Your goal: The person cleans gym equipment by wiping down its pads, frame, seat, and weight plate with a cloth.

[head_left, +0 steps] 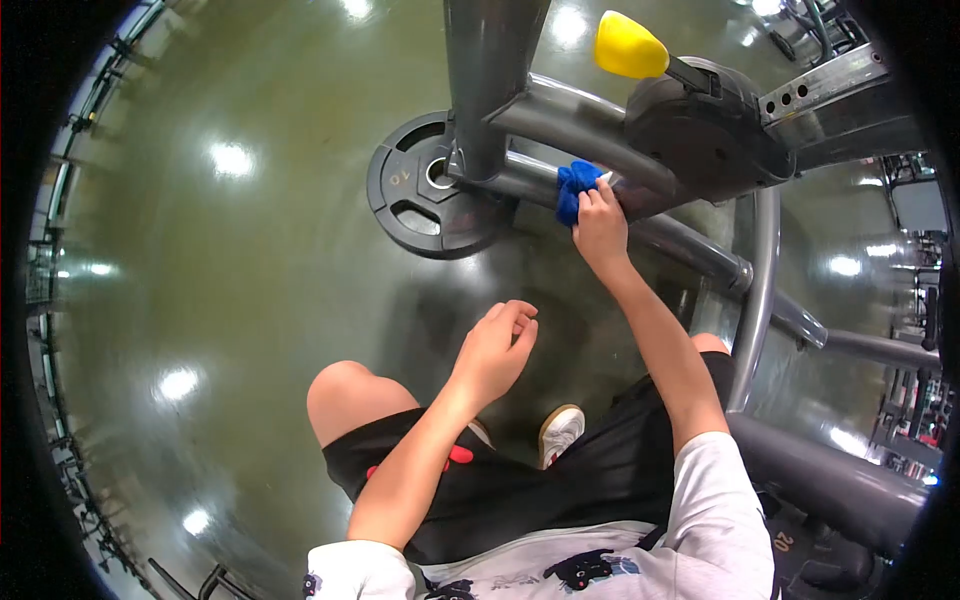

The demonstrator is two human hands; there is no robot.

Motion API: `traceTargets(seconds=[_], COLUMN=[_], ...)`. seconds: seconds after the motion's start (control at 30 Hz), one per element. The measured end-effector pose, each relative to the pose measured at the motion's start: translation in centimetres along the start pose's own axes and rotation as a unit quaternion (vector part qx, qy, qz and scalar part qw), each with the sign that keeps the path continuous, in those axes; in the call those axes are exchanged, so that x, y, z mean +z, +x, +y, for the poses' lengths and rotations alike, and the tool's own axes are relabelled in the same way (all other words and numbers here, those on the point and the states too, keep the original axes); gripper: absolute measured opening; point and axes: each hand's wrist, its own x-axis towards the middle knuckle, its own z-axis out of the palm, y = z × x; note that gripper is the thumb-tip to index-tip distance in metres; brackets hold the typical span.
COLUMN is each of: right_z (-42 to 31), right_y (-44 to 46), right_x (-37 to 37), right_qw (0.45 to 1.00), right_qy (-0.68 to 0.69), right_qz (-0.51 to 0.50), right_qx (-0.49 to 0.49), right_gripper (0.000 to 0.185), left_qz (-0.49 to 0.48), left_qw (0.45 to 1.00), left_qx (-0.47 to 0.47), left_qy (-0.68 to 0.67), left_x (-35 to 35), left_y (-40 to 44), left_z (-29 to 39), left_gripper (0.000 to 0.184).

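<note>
A blue cloth (573, 192) is pressed against a grey metal tube of a gym machine, near the top centre. My right hand (601, 222) has its fingers closed on this cloth. My left hand (497, 345) hangs over the floor in front of my knees, its fingers loosely curled and apart from the thumb, holding nothing. Left of the cloth, a dark weight plate (400, 215) marked 10 sits by the machine's upright post (490, 70).
A yellow-ended lever (630, 45) juts out above the cloth. Thick grey tubes (775, 270) run along my right side, with a plate marked 20 (790, 560) at the lower right. My shoe (562, 433) rests on the glossy green floor (230, 300).
</note>
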Motion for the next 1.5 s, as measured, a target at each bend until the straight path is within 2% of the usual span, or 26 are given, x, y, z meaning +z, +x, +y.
traceTargets(seconds=[0.1, 0.13, 0.2, 0.27, 0.3, 0.33, 0.37, 0.53, 0.6, 0.67, 0.73, 0.8, 0.83, 0.9, 0.93, 1.0, 1.03, 1.07, 1.13, 1.2, 1.27, 1.3, 1.33, 1.4, 1.47, 1.5], right_z=[-1.8, -2.7, -4.7, -6.3, -7.0, -7.3, -7.6, -5.9, -4.4, -2.7, -1.0, -0.9, -1.1, -1.6, -2.0, -3.0, -3.6, -4.4, -6.0, -7.0, -7.6, -7.9, -7.9, -7.1, -5.5, -4.8], right_y=[2.5, 3.6, 5.8, 7.3, 7.8, 8.3, 8.0, 6.0, 4.3, 2.8, 1.3, 0.7, 0.8, 1.2, 1.1, 0.9, 1.0, 1.0, 0.5, 0.5, 1.0, 1.2, 1.7, 2.6, 3.2, 3.3], right_x=[-0.6, -0.3, 0.3, 0.7, 0.8, 1.4, 4.1, 3.9, 2.2, 1.2, 1.2, 1.1, 0.6, -0.5, -0.4, -0.5, -0.7, -0.9, -1.1, -0.5, -1.1, -1.1, -0.7, -0.8, -1.3, -0.3], right_qw=[0.948, 0.947, 0.906, 0.905, 0.911, 0.911, 0.941, 0.953, 0.976, 0.987, 0.988, 0.996, 0.996, 0.991, 0.991, 0.956, 0.892, 0.801, 0.743, 0.725, 0.587, 0.566, 0.608, 0.677, 0.819, 0.849], right_qy=[0.279, 0.283, 0.354, 0.362, 0.367, 0.368, 0.311, 0.29, 0.219, 0.156, 0.126, 0.056, 0.058, 0.085, 0.085, 0.275, 0.404, 0.52, 0.594, 0.617, 0.731, 0.749, 0.704, 0.634, 0.444, 0.393], right_qz=[0.013, 0.014, 0.126, 0.131, 0.054, -0.023, 0.027, 0.015, 0.001, -0.016, 0.007, 0.047, 0.046, -0.066, -0.065, -0.048, -0.116, -0.181, -0.169, -0.151, -0.136, -0.071, -0.01, 0.131, 0.208, 0.217], right_qx=[0.151, 0.15, 0.197, 0.18, 0.182, 0.182, 0.13, 0.082, 0.0, 0.021, 0.085, 0.049, 0.048, 0.083, 0.081, 0.093, 0.166, 0.234, 0.258, 0.265, 0.32, 0.338, 0.367, 0.35, 0.299, 0.279], right_gripper=[0.045, 0.045, 0.054, 0.057, 0.057, 0.056, 0.06, 0.062, 0.064, 0.064, 0.062, 0.045, 0.045, 0.037, 0.037, 0.036, 0.041, 0.047, 0.048, 0.045, 0.042, 0.04, 0.039, 0.038, 0.039, 0.043], left_qz=[-0.012, -0.006, 0.005, 0.015, 0.016, 0.018, 0.019, 0.011, 0.008, 0.007, 0.011, 0.008, 0.005, 0.0, -0.005, -0.003, -0.005, -0.003, -0.002, -0.002, -0.004, -0.004, -0.005, -0.001, 0.002, -0.002], left_qw=[1.0, 1.0, 1.0, 0.999, 0.999, 0.999, 0.999, 0.998, 0.999, 0.999, 0.998, 0.998, 0.999, 0.999, 0.998, 0.998, 0.998, 0.998, 0.998, 0.998, 0.998, 0.998, 0.998, 0.998, 0.998, 0.998], left_qx=[-0.006, -0.008, 0.005, 0.014, 0.017, 0.021, 0.02, 0.049, 0.044, 0.039, 0.043, 0.034, 0.026, 0.022, 0.023, 0.022, 0.019, 0.018, 0.024, 0.023, 0.023, 0.022, 0.019, 0.022, 0.025, 0.027], left_qy=[0.018, 0.025, 0.028, 0.028, 0.027, 0.026, 0.027, 0.027, 0.032, 0.036, 0.043, 0.043, 0.043, 0.047, 0.052, 0.055, 0.057, 0.058, 0.055, 0.055, 0.055, 0.055, 0.054, 0.055, 0.056, 0.053], left_x=[-0.2, -0.2, -0.2, -0.1, 0.0, 0.0, 0.2, 0.3, 0.3, 0.3, 0.4, 0.3, 0.3, 0.4, 0.4, 0.5, 0.5, 0.4, 0.4, 0.5, 0.5, 0.5, 0.5, 0.6, 0.7, 0.9], left_y=[-0.2, -0.3, -0.5, -0.7, -0.7, -0.7, -0.7, -0.4, -0.2, 0.1, 0.1, 0.0, -0.2, -0.2, -0.2, 0.0, 0.1, 0.2, 0.4, 0.4, 0.3, 0.3, 0.2, 0.2, 0.2, 0.1], left_z=[0.0, -0.1, -0.5, -0.8, -1.0, -1.0, -1.2, -1.1, -1.1, -1.2, -1.6, -1.4, -1.4, -1.6, -1.7, -1.7, -1.6, -1.6, -1.5, -1.3, -1.1, -1.0, -1.0, -1.0, -1.0, -1.0], left_gripper=[0.023, 0.022, 0.022, 0.022, 0.021, 0.021, 0.021, 0.02, 0.02, 0.02, 0.021, 0.021, 0.021, 0.021, 0.022, 0.022, 0.023, 0.023, 0.024, 0.024, 0.024, 0.024, 0.024, 0.023, 0.023, 0.023])
